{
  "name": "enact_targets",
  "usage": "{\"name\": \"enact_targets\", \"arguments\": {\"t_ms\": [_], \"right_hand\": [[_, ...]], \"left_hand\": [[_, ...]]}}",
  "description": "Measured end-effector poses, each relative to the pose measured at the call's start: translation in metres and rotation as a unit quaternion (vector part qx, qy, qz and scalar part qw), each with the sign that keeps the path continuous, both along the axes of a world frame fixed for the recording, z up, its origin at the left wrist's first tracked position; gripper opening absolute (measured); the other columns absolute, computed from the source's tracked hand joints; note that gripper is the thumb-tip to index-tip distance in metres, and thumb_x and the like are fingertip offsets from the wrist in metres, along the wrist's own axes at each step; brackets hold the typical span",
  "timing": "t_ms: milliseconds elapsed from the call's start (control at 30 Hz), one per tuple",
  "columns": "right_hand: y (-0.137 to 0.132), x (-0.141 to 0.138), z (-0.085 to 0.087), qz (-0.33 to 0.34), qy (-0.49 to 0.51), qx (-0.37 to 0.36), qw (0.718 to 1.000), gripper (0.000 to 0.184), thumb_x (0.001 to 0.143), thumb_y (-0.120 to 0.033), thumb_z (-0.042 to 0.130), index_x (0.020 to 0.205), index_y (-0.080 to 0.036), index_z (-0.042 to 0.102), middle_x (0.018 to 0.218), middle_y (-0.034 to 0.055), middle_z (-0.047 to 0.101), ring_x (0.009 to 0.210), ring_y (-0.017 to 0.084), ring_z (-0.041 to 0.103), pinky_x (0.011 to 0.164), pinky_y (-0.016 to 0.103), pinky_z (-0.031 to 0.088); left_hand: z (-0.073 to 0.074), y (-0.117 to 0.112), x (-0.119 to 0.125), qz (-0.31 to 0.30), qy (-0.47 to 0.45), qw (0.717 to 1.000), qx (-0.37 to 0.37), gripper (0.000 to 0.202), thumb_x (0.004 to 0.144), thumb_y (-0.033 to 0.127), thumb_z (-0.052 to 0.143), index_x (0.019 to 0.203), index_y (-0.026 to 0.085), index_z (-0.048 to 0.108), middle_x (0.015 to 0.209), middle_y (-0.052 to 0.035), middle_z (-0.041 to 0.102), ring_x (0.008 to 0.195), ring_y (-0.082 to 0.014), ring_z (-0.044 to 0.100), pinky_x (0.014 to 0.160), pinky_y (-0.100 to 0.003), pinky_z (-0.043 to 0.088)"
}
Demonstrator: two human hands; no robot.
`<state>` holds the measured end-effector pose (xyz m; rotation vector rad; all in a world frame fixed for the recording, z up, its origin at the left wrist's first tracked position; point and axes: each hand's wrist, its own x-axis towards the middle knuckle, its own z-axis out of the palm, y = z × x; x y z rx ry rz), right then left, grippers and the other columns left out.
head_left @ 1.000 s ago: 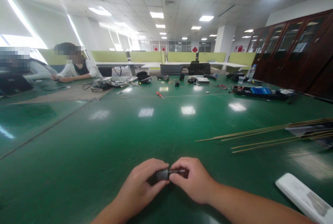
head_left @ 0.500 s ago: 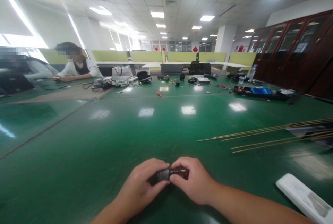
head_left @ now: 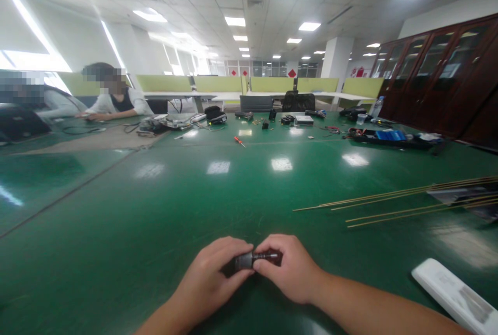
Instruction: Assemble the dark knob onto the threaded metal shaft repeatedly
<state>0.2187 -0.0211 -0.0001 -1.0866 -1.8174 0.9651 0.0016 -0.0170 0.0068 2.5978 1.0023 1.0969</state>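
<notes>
Both hands meet over the green table (head_left: 163, 241), near its front edge, on one small dark cylinder (head_left: 244, 261) lying sideways. Its left part is dark grey and smooth; the right part is narrower, with rings and a dark reddish-brown, shiny look. What kind of thing it is, I cannot make out. My left hand (head_left: 213, 267) is closed on the grey end, thumb below and fingers above. My right hand (head_left: 291, 270) pinches the brownish end, its fingertips close to those of the left. Fingers hide both ends of the cylinder.
A white oblong device (head_left: 451, 291) lies at the lower right. Thin brass-coloured rods (head_left: 373, 198) reach in from the right. Farther back are a red-handled screwdriver (head_left: 238, 141), a black tray (head_left: 381, 140) of parts, and loose electronics. Two people sit at the far left.
Hardly anything differs. Both hands keep their hold on the small dark cylinder in the same place; the brownish end looks slightly darker and turned a little within my right fingers.
</notes>
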Motion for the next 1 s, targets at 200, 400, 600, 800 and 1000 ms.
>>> {"name": "enact_targets", "arguments": {"t_ms": [200,400,600,800,1000], "right_hand": [[0.0007,-0.0004,-0.001,0.003,-0.001,0.0,1.0,0.005,0.079,-0.023,0.074,0.082,-0.02,0.078,0.076,0.0003,0.071,0.071,0.015,0.063,0.066,0.024,0.045],[0.001,-0.0001,-0.0021,0.002,-0.004,-0.006,1.0,0.006,0.079,-0.023,0.074,0.083,-0.02,0.078,0.077,0.0,0.071,0.072,0.016,0.064,0.067,0.024,0.045],[0.0008,0.0003,-0.0002,-0.002,0.002,-0.011,1.0,0.005,0.079,-0.022,0.074,0.081,-0.02,0.078,0.076,0.0,0.071,0.071,0.015,0.063,0.066,0.024,0.044],[0.0006,-0.0006,-0.0026,-0.004,-0.002,-0.009,1.0,0.004,0.079,-0.021,0.074,0.08,-0.019,0.077,0.073,-0.0005,0.069,0.069,0.015,0.062,0.064,0.023,0.043],[0.0012,0.0,-0.0037,-0.002,-0.003,-0.013,1.0,0.005,0.079,-0.023,0.074,0.082,-0.02,0.077,0.076,-0.0002,0.071,0.071,0.015,0.063,0.065,0.024,0.044]], "left_hand": [[0.0045,-0.0012,0.0019,-0.002,-0.001,1.0,0.002,0.02,0.087,0.024,0.072,0.107,0.024,0.07,0.096,-0.0042,0.077,0.086,-0.0179,0.074,0.078,-0.026,0.06],[0.0039,0.0,0.0011,-0.001,0.0,1.0,0.008,0.021,0.087,0.023,0.072,0.108,0.024,0.07,0.096,-0.0041,0.077,0.086,-0.0175,0.074,0.079,-0.026,0.06],[0.0033,-0.0001,0.0001,-0.002,0.004,1.0,0.005,0.023,0.087,0.023,0.072,0.11,0.025,0.069,0.098,-0.003,0.077,0.087,-0.0166,0.073,0.08,-0.025,0.059],[0.0035,-0.0006,-0.0008,0.005,0.007,1.0,0.004,0.022,0.086,0.023,0.074,0.108,0.024,0.07,0.097,-0.0029,0.077,0.086,-0.0169,0.073,0.079,-0.026,0.06],[0.0011,0.0003,-0.0012,0.003,0.009,1.0,0.001,0.024,0.086,0.023,0.073,0.11,0.024,0.07,0.098,-0.0037,0.077,0.088,-0.0174,0.073,0.08,-0.026,0.06]]}}
